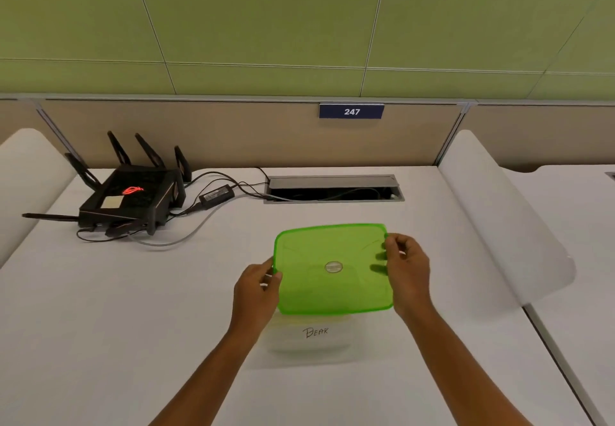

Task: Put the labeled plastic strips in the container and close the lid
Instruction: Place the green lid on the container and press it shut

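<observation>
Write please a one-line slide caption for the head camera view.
Both hands, left hand and right hand, hold a green lid over a clear container labeled "BEAR".

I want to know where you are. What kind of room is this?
Probably an office desk. A partition behind the white desk carries a number sign reading 247, a cable hatch is set into the desk, and a black router sits nearby.

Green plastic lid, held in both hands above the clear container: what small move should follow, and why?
Probably lower the green plastic lid straight down onto the clear plastic container and press its edges. The left hand and right hand grip opposite sides, and the lid hovers over the container, hiding its rim, apparently not yet seated. A label reading "BEAR" shows through the front wall.
</observation>
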`<action>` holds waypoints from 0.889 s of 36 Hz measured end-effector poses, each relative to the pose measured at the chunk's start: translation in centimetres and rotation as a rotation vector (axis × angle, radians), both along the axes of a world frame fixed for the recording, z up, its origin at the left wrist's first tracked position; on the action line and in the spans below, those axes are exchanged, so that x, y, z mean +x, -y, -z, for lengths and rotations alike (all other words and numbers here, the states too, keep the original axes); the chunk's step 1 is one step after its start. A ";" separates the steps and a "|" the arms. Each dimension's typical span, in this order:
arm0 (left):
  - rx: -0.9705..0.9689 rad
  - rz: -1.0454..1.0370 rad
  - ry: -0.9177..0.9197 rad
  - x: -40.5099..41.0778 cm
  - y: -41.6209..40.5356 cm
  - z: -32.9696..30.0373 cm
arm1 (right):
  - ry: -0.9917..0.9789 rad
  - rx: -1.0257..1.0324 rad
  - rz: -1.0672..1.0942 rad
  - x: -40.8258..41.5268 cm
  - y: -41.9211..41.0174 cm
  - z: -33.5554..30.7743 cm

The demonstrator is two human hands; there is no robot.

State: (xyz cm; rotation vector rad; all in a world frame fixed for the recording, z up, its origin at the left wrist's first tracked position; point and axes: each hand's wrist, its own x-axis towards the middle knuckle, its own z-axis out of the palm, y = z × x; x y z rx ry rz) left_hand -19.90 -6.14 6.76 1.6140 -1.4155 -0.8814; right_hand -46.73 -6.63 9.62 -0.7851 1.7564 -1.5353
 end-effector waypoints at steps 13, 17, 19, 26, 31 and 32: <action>0.215 0.018 0.263 1.5 -1.8 3.2 | -0.509 0.386 -0.215 1.8 -1.1 7.9; 0.226 0.020 0.312 2.1 -1.8 3.6 | -0.538 0.411 -0.236 2.0 -1.3 8.5; 0.212 0.025 0.316 2.4 -1.8 3.9 | -0.572 0.411 -0.252 2.1 -1.5 8.6; 0.234 -0.012 0.279 2.9 -1.4 4.7 | -0.674 0.385 -0.288 2.6 -1.9 8.0; 0.253 0.015 0.291 3.4 -1.3 5.3 | -0.675 0.390 -0.299 2.8 -1.9 7.7; 0.256 0.014 0.292 3.5 -1.3 5.4 | -0.672 0.393 -0.301 2.8 -1.9 7.7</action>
